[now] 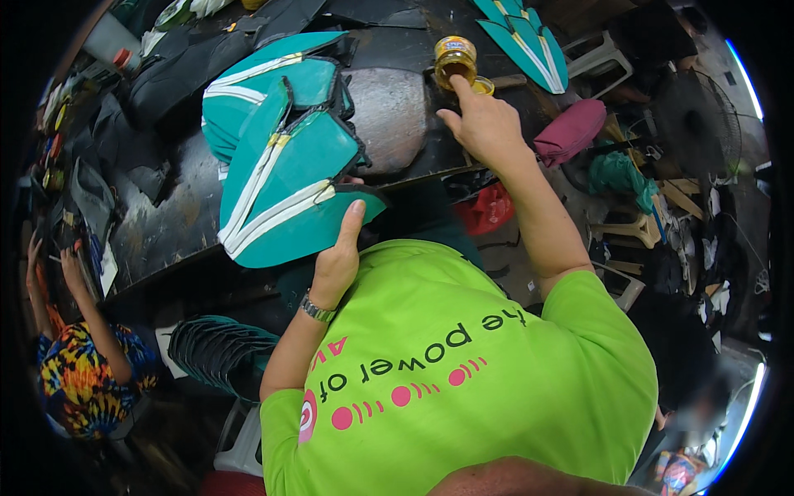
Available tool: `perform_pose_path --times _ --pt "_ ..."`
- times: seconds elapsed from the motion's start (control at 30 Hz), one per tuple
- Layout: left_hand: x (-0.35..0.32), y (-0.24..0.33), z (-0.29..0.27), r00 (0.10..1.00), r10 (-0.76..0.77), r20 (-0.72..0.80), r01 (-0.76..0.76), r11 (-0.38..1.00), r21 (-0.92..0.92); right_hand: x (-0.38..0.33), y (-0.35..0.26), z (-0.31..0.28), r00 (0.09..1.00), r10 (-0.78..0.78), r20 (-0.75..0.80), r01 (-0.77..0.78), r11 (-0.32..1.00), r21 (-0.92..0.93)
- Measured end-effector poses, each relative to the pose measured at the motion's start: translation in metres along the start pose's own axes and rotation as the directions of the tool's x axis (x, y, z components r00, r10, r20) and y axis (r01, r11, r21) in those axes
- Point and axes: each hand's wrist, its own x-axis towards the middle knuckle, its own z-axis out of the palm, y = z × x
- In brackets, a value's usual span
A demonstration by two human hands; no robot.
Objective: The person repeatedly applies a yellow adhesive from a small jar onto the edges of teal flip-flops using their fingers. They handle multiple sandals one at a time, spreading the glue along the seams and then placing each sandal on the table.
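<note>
My left hand (337,260) is closed on the near edge of a teal shoe-upper-like panel (285,178) with white stripes and black edging, thumb on top and fingers underneath, hidden. Beneath and behind that piece lie more teal panels (248,70) of the same kind. My right hand (486,124) is stretched across the table with its index finger at a glass jar (455,56) of amber-coloured stuff; the thumb stands apart. Whether the fingertip is inside the jar or against it I cannot tell. A round yellow lid (483,86) sits beside the jar.
A worn rounded board (387,120) rests on the dark table (186,219). Other teal striped pieces (529,41) lie at the far right, a maroon bundle (571,132) nearer. Stacked dark teal-edged pieces (219,351) stand below left. Another person (87,372) works at far left.
</note>
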Motion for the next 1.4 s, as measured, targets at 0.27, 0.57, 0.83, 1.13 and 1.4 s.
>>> perform_pose_path --times 0.27,0.57,0.83,1.13,1.4 --pt "0.0 -0.009 -0.006 0.995 0.075 0.069 -0.09 0.963 0.252 -0.033 -0.028 -0.024 0.846 -0.188 -0.499 0.49 0.643 0.588" --pt "0.003 -0.011 -0.003 0.994 0.037 0.1 -0.052 0.987 0.15 -0.053 -0.072 0.033 0.883 -0.343 -0.321 0.449 0.416 0.791" --pt "0.003 -0.017 -0.008 0.99 0.002 0.144 -0.012 0.997 0.07 -0.059 -0.08 0.038 0.885 -0.348 -0.31 0.435 0.378 0.817" --pt "-0.002 -0.025 -0.017 0.977 0.025 0.213 -0.069 0.977 0.203 -0.056 -0.076 0.025 0.763 -0.541 -0.354 0.645 0.6 0.473" --pt "-0.005 -0.02 -0.03 0.937 -0.069 0.342 -0.019 0.969 0.248 -0.033 -0.062 0.02 0.635 -0.664 -0.396 0.768 0.597 0.232"
